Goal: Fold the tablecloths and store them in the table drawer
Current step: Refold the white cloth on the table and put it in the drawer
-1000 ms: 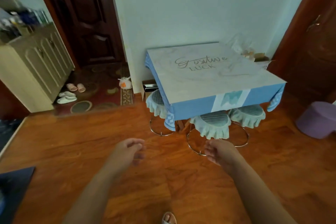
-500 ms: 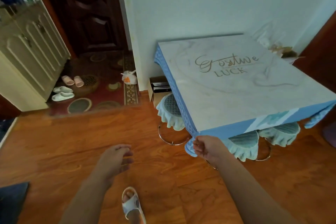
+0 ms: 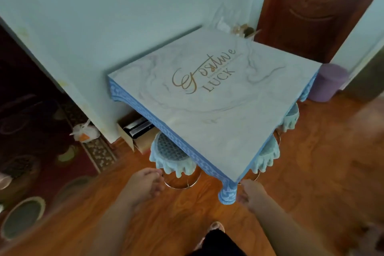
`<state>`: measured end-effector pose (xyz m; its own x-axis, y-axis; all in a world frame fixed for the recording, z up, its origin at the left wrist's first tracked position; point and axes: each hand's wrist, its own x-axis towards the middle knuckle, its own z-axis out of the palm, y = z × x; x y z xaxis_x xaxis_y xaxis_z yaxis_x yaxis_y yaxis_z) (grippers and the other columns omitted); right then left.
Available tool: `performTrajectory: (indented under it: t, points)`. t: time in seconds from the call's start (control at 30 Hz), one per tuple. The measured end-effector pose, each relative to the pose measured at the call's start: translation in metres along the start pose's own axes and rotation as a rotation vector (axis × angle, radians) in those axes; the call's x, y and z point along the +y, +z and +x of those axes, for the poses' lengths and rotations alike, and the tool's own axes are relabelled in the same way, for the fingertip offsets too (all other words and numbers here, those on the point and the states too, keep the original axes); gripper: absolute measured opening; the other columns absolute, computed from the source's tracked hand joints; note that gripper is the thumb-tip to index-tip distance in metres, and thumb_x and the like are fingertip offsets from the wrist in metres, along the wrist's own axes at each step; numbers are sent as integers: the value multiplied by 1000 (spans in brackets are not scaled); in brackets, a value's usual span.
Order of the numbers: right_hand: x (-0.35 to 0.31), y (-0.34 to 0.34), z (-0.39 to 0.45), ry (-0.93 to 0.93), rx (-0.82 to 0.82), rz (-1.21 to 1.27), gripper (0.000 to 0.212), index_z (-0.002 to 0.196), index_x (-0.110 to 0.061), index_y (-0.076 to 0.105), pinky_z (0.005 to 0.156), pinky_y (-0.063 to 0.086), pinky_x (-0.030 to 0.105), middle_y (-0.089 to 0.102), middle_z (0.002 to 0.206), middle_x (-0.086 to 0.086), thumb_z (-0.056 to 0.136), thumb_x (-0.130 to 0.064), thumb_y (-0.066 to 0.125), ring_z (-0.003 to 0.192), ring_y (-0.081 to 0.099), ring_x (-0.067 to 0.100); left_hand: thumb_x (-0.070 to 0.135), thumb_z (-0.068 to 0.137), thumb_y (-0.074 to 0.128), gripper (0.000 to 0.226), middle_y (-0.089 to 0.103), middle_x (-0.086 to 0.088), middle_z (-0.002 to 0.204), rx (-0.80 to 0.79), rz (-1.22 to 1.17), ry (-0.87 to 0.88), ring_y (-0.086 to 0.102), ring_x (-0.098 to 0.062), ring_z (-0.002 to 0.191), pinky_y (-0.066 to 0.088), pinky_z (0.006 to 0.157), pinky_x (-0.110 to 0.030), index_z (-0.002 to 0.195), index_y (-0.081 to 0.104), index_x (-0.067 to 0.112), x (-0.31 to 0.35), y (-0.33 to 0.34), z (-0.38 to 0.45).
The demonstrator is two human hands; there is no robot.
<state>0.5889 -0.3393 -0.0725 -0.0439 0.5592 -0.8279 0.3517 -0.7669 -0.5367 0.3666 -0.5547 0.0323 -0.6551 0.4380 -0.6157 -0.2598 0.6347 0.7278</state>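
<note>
My right hand point(image 3: 250, 194) pinches the soft, light tablecloth point(image 3: 207, 97) at its near drooping corner, best lifted there, while my left hand point(image 3: 143, 186) hangs loose-fingered, holding nothing, beside the desk.

The table point(image 3: 245, 158) stands before me, its far edge against the wall point(image 3: 124, 16), with the tablecloth point(image 3: 207, 110) spread on top and hanging over the edges. My right hand point(image 3: 252, 194) is at the nearest hanging corner; my left hand point(image 3: 143, 187) is lower left of it, apart from the cloth. Stools point(image 3: 172, 158) sit under the table. A cardboard box point(image 3: 133, 131) lies beneath the left side, a rug point(image 3: 41, 151) farther left, a door point(image 3: 315, 10) behind right
</note>
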Motion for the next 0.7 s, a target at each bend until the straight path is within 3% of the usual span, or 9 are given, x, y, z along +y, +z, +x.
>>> performTrajectory:
  t: [0.07, 0.2, 0.27, 0.33, 0.43, 0.53, 0.57, 0.63, 0.7]
  points:
    - [-8, 15, 12, 22, -36, 105, 27, 121, -7, 48, 50, 58, 33, 52, 103, 13, 94, -6, 55, 75, 55, 23, 13, 104, 51, 18, 75, -14, 100, -35, 21, 10, 73, -34, 95, 60, 81, -44, 108, 69, 11, 13, -3, 25]
    - [-33, 38, 21, 74, 132, 235, 28, 117, 2, 54, 86, 58, 48, 54, 91, 16, 91, -1, 62, 78, 57, 32, 14, 104, 51, 18, 75, -15, 101, -82, -11, -25, 72, -28, 86, 56, 64, -32, 110, 68, 9, 30, -4, 65]
    - [-36, 42, 24, 88, 159, 307, 22, 110, 2, 57, 72, 61, 43, 57, 86, 16, 90, -1, 64, 72, 58, 30, 13, 104, 52, 18, 75, -15, 101, -107, -17, -32, 73, -27, 85, 58, 66, -33, 111, 68, 9, 35, -3, 83]
    - [-41, 44, 25, 80, 152, 389, 18, 105, 2, 60, 53, 56, 36, 63, 83, 17, 91, -8, 67, 68, 61, 28, 14, 103, 53, 18, 74, -15, 104, -120, -41, -35, 74, -28, 91, 62, 82, -42, 111, 69, 9, 41, 0, 99]
    - [-54, 51, 20, 130, 91, 447, 15, 103, -4, 58, 53, 54, 35, 66, 82, 16, 97, -18, 62, 66, 63, 27, 14, 103, 53, 17, 74, -14, 104, -173, -60, -73, 74, -31, 96, 58, 94, -50, 112, 68, 10, 45, 5, 118]
    - [-72, 53, 18, 104, 140, 489, 22, 117, -3, 56, 62, 57, 43, 65, 104, 20, 96, -9, 59, 86, 65, 35, 15, 103, 54, 20, 72, -14, 106, -291, 33, -83, 73, -28, 93, 58, 83, -40, 121, 62, 9, 49, 13, 128]
    - [-83, 51, 15, 53, 159, 523, 25, 120, -3, 56, 59, 58, 41, 64, 108, 20, 95, -6, 59, 89, 64, 35, 13, 102, 56, 27, 70, -15, 108, -318, 55, -68, 71, -26, 89, 56, 77, -36, 129, 57, 9, 54, 16, 133]
    - [-110, 47, -3, -100, 196, 587, 24, 119, 1, 55, 51, 60, 37, 63, 104, 19, 96, -3, 59, 85, 63, 30, 8, 96, 64, 62, 60, -17, 128, -266, 130, 39, 65, -21, 91, 53, 72, -31, 151, 36, 13, 65, 21, 148]
    - [-133, 45, -31, -229, 227, 606, 18, 114, 3, 55, 56, 62, 38, 62, 96, 17, 97, -3, 59, 80, 62, 27, 15, 90, 75, 97, 28, -17, 159, -97, 375, 255, 51, -28, 128, 51, 94, -37, 162, 11, 21, 76, 24, 162]
